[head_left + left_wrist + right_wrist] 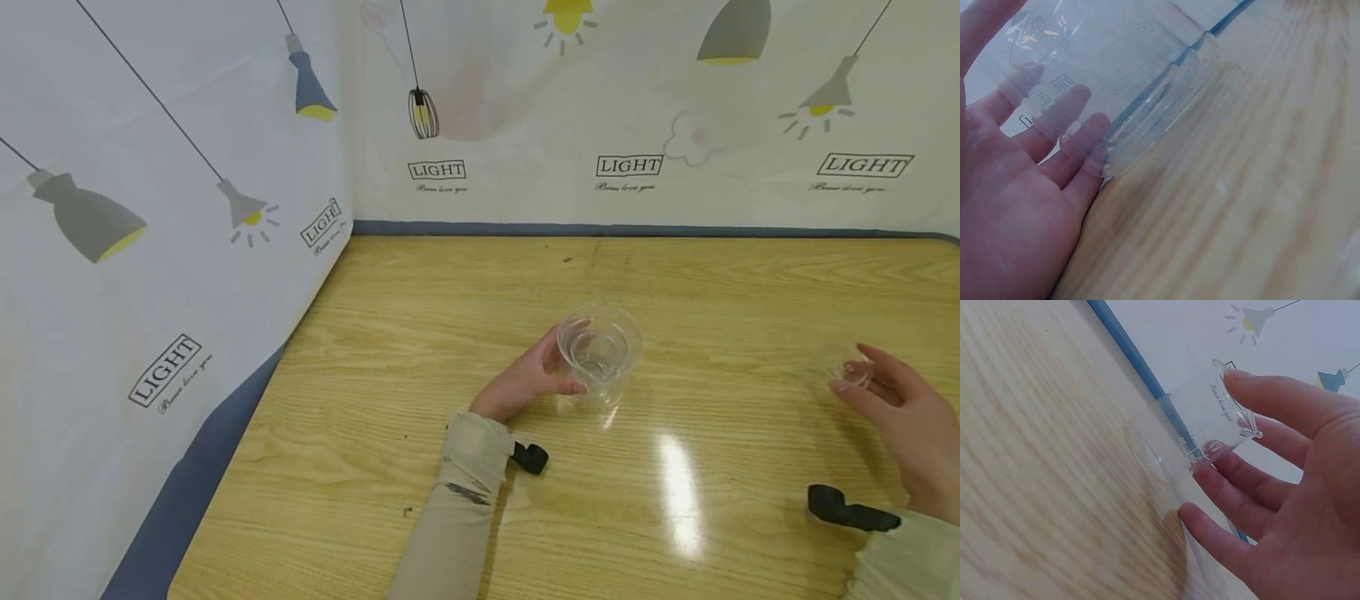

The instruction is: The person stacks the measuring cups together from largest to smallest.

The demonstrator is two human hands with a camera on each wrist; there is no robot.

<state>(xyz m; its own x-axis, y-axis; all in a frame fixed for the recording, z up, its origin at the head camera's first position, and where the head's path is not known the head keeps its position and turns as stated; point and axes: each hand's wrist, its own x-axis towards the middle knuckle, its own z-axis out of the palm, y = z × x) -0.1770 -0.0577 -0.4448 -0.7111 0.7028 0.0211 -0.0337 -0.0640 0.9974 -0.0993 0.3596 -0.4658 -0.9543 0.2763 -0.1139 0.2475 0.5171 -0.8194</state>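
Note:
My left hand (527,379) holds a large clear beaker (606,367) near the middle of the table, thumb at its near side and fingers curved round the far side. In the left wrist view, the transparent beaker's (1141,56) ringed base is low over the wood, and fingers show through its wall. Over at the right, my right hand (911,421) grips a small clear measuring beaker (1191,425) between thumb and fingers. Its wall bears white printed marks, and its base is close to the tabletop in the right wrist view. The two beakers are well apart.
Both beakers are over a wood-grain table (337,467). White sheeting (525,125) printed with lamps stands along the back and left, with a blue edge strip (480,228) at its foot. Black straps (531,458) stick out beside both wrists. A bright reflection lies between the hands.

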